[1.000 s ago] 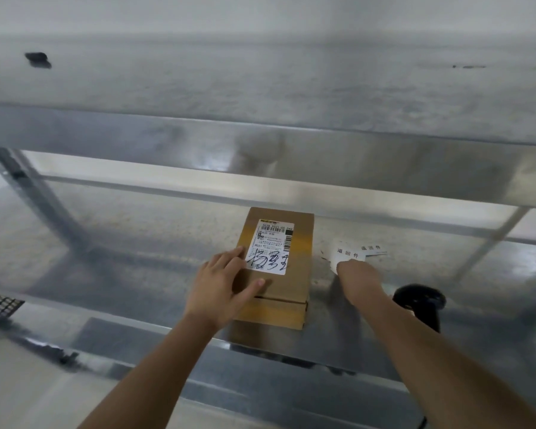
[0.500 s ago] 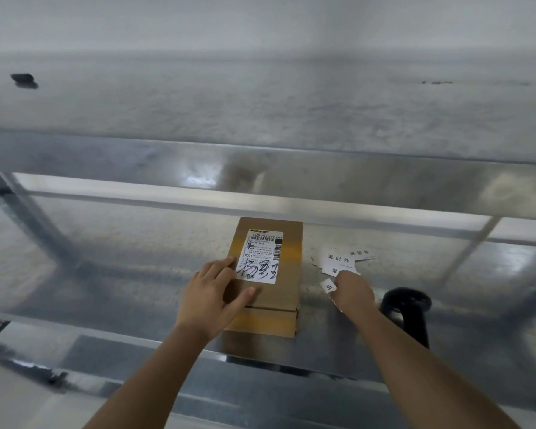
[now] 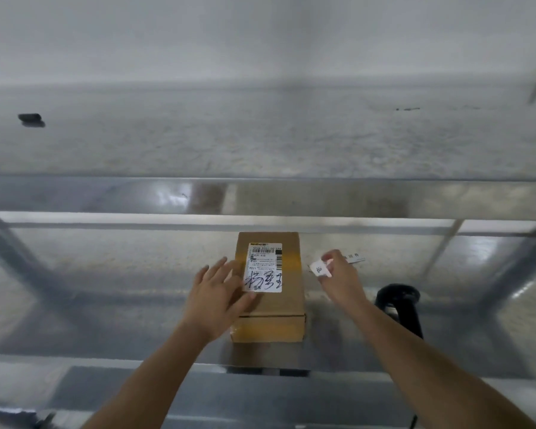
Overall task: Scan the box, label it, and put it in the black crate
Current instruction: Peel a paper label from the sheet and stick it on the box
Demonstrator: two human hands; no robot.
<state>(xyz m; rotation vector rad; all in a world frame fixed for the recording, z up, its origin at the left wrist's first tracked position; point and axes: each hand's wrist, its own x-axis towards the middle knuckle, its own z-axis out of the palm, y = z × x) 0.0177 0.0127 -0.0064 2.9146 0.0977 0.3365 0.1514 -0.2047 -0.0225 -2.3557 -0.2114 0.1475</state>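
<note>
Head view: a brown box [image 3: 270, 286] lies flat and closed on the steel bench [image 3: 106, 305], its long side running away from the camera, just in front of a raised metal rail. A white shipping label [image 3: 263, 267] with barcodes and black handwriting sits on its top face. What the box contains cannot be seen.

The left hand [image 3: 217, 300] rests on the box's left side — fingers spread wide, thumb reaching onto the lower edge of the shipping label — pressing rather than gripping. The right hand [image 3: 338, 280] hovers just to the right of the box, clear of it, fingertips pinched together on a small white sticker [image 3: 320, 269] bearing dark print too blurred to read. More stickers [image 3: 353, 257] lie on the bench behind that hand. A black scanner [image 3: 399, 305] stands near the right forearm.
</note>
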